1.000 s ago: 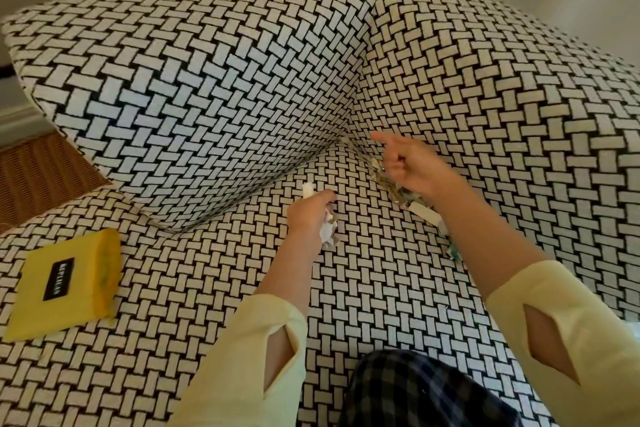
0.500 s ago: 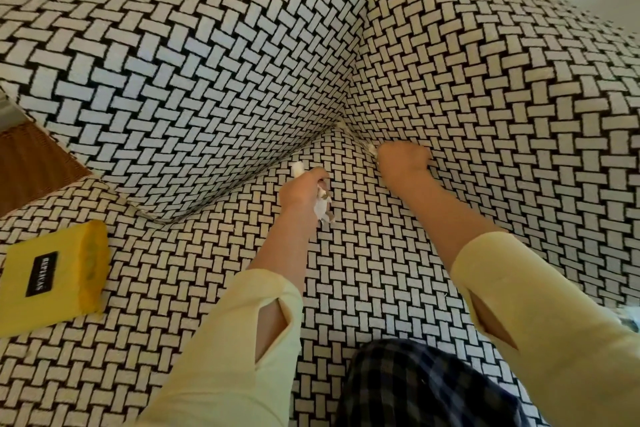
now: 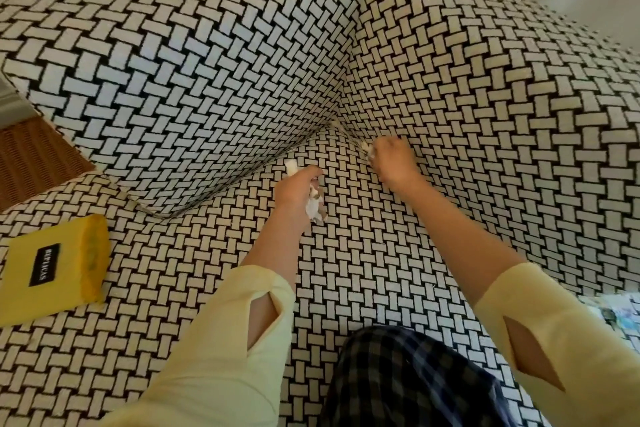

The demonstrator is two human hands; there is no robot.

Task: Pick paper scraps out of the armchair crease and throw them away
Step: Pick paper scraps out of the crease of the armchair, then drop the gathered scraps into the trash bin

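While left hand (image 3: 298, 188) stays fisted around white paper scraps (image 3: 314, 205) above the seat, right hand (image 3: 391, 159) pinches a pale scrap (image 3: 365, 147) at the armchair crease (image 3: 346, 134), fingers closed.

Armchair seat (image 3: 214, 305) before me, covered in black-and-white basket-weave fabric that continues up the back cushion (image 3: 180, 87) and side (image 3: 485, 107). A yellow book (image 3: 52, 274) with a black label lies flat on the seat at my left. Printed paper pieces (image 3: 623, 314) lie at the seat's right edge.
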